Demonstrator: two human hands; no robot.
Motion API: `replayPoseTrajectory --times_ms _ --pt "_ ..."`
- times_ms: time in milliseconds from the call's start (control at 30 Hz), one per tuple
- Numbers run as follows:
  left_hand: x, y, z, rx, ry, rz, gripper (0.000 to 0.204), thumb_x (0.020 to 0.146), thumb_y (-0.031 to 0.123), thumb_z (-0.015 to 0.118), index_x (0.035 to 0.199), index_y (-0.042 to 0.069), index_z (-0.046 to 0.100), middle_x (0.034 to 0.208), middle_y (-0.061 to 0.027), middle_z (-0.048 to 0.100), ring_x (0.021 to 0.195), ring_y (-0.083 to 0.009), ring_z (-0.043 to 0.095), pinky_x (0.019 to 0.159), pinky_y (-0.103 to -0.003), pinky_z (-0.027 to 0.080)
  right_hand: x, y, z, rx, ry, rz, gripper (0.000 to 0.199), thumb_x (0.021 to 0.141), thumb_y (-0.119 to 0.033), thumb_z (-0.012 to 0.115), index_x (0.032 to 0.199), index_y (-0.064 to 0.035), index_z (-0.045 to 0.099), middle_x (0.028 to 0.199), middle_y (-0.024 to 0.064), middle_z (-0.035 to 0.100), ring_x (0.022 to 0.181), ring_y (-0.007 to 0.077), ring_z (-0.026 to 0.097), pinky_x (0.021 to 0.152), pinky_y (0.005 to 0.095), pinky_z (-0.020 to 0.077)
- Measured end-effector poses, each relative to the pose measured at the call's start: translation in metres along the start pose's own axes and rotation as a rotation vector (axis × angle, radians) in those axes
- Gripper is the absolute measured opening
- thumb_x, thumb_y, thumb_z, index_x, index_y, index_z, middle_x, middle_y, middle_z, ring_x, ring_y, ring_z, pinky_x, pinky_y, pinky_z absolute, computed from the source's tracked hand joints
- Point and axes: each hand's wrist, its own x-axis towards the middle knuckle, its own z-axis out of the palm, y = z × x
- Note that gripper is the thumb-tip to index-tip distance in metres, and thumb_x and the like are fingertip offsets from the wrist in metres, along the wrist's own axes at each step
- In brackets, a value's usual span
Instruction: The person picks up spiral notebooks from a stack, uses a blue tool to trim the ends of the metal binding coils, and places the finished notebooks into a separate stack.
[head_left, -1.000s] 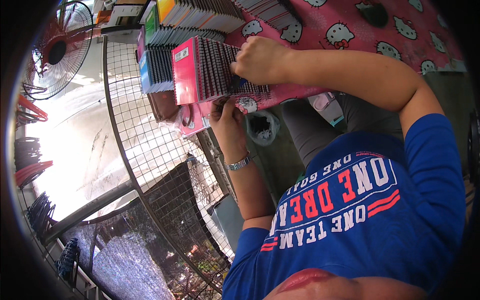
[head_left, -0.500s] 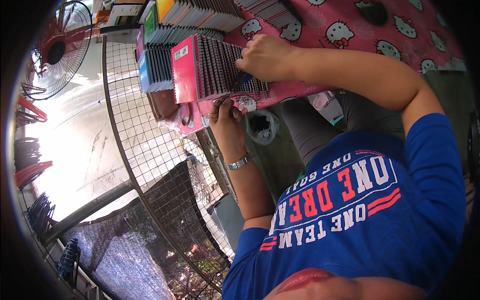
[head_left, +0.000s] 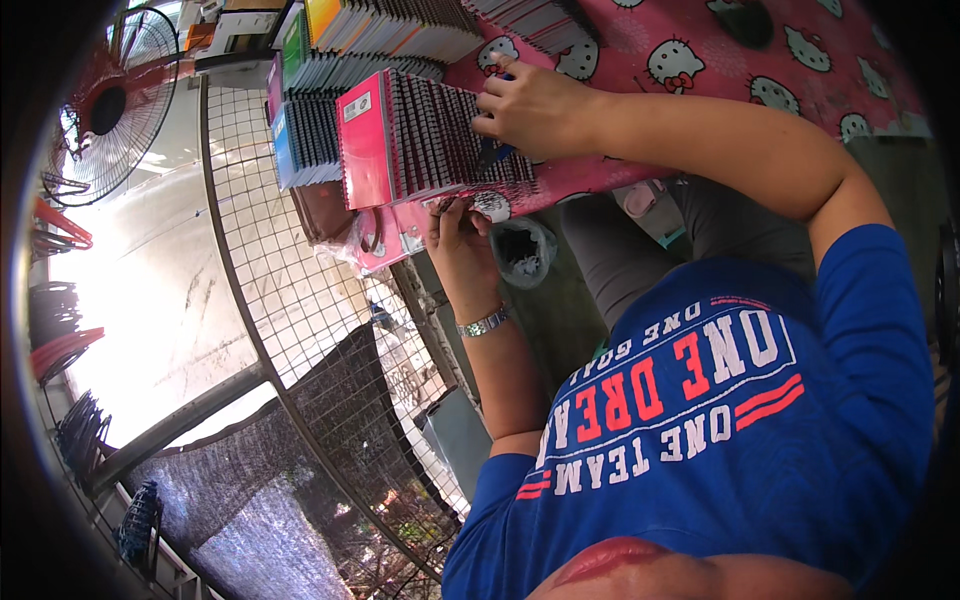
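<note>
Pink cartoon-cat cloth covers the table (head_left: 800, 60), whose near edge runs just above the person's lap. At that edge stands a row of spiral-bound notebooks (head_left: 440, 140), packed upright with a red cover facing outward on the left end. The right hand (head_left: 535, 105) lies on top of the row, fingers curled down among the wire spines, pressing rather than lifting anything. The left hand (head_left: 460, 235) sits below the table edge, fingertips touching the underside of the row; whether it pinches anything I cannot tell. A metal watch (head_left: 484, 322) circles that wrist. Beyond the row lie three more stacks of notebooks (head_left: 380, 35), crowding the far corner. Left of the table a wire mesh fence (head_left: 270, 290) closes in tightly, with one standing fan (head_left: 110, 100) behind it.
</note>
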Motion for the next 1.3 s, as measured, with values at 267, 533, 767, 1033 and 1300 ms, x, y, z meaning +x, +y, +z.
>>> replayPoseTrajectory --times_ms 267,533,767,1033,1300 --pt "0.002 -0.012 0.001 0.152 0.009 0.033 0.007 0.089 0.002 0.062 0.094 0.005 0.059 0.084 -0.0031 0.062 0.066 -0.0110 0.056 0.058 -0.023 0.045 0.015 -0.014 -0.010 0.071 -0.430 0.074 0.013 0.083 -0.018 0.056 0.085 -0.0099 0.066 0.082 0.0075 0.067 0.088 0.0234 0.066 0.088 0.0419 0.0491" --pt "0.002 -0.015 0.007 0.037 0.093 -0.004 0.013 0.086 0.000 0.064 0.095 0.006 0.056 0.080 -0.0010 0.058 0.061 -0.0090 0.052 0.054 -0.022 0.040 0.009 -0.013 0.001 0.016 -0.196 -0.009 0.014 0.081 -0.020 0.057 0.083 -0.0099 0.067 0.078 0.0066 0.068 0.085 0.0244 0.068 0.081 0.0395 0.0491" --pt "0.005 -0.021 0.001 0.112 0.041 0.051 0.013 0.085 -0.003 0.064 0.094 0.003 0.058 0.080 -0.0044 0.060 0.059 -0.0123 0.054 0.054 -0.025 0.044 -0.001 -0.008 0.010 0.122 -0.251 0.114 0.015 0.080 -0.018 0.056 0.084 -0.0098 0.068 0.076 0.0058 0.067 0.082 0.0241 0.067 0.083 0.0415 0.0494" --pt "0.003 -0.018 -0.001 0.102 0.045 0.044 0.012 0.085 -0.003 0.064 0.093 0.004 0.058 0.080 -0.0039 0.060 0.060 -0.0119 0.053 0.054 -0.024 0.044 0.016 -0.017 -0.005 0.106 -0.490 0.060 0.015 0.079 -0.017 0.057 0.089 -0.0095 0.066 0.087 0.0087 0.067 0.092 0.0240 0.066 0.082 0.0421 0.0494" --pt "0.004 -0.020 -0.004 -0.031 0.056 -0.046 0.008 0.088 0.001 0.063 0.094 0.005 0.059 0.083 -0.0022 0.060 0.065 -0.0113 0.054 0.057 -0.024 0.044 -0.009 -0.007 0.017 -0.006 0.088 -0.001 0.012 0.078 -0.016 0.057 0.080 -0.0099 0.067 0.078 0.0080 0.069 0.079 0.0250 0.068 0.079 0.0397 0.0498"
